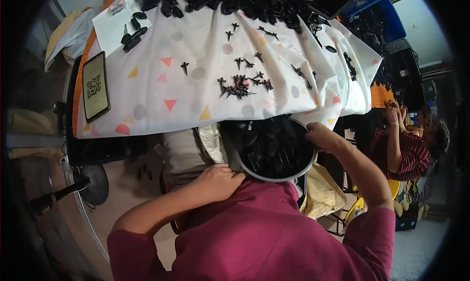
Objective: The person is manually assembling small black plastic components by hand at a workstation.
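Note:
A round grey-rimmed bowl point(277, 179), filled with shiny black plastic parts point(274, 146), sits at my lap under the table's near edge. My right hand point(322, 136) grips its right rim, with the fingers closed over the edge. At the bowl's left side, my left hand point(220, 179) lies palm down on my lap, its thumb close to the rim and nothing visible in it. Its fingertips are partly hidden beside a shiny pale woven sack point(210, 143). On the patterned white tablecloth point(186, 95) lies a small heap of black pointed pieces point(237, 88), with several more scattered around.
Large piles of black parts point(245, 4) line the table's far side. A phone point(95, 87) and white paper point(115, 29) are at the left. Blue crates point(374, 12) stand far right, near a person in a striped shirt point(406, 154). A fan point(91, 184) stands lower left.

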Available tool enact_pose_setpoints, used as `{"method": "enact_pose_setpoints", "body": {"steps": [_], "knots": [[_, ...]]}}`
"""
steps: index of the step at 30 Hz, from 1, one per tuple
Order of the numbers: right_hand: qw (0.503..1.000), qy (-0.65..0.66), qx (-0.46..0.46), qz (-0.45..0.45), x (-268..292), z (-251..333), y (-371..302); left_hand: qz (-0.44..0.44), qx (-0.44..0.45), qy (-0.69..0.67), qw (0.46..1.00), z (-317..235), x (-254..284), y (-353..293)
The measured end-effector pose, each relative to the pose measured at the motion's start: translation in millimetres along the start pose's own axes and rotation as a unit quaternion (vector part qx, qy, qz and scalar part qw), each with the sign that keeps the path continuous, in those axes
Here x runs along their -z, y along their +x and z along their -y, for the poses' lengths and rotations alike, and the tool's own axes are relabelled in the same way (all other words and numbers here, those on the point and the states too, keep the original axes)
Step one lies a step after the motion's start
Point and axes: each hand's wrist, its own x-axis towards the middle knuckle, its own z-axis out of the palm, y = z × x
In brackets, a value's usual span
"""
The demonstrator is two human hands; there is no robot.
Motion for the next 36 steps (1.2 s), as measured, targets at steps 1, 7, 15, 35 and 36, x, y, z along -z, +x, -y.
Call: {"method": "enact_pose_setpoints", "body": {"steps": [1,7,15,35,36], "knots": [[0.999,-0.050,0.018,-0.007,1,3,10,0.006,0.013,0.001,1.000,-1,0,0],[0.974,-0.116,-0.109,0.160,23,70,23,-0.059,0.002,-0.007,0.998,3,0,-2],[0.946,-0.127,-0.184,0.233,50,78,30,-0.147,0.015,-0.059,0.987,3,-2,-7],[0.917,0.185,0.349,-0.052,1,205,24,-0.094,0.064,0.054,0.992,-17,53,24],[0.900,0.240,0.360,-0.054,-12,217,28,-0.067,0.109,0.009,0.992,-20,66,26]]}}
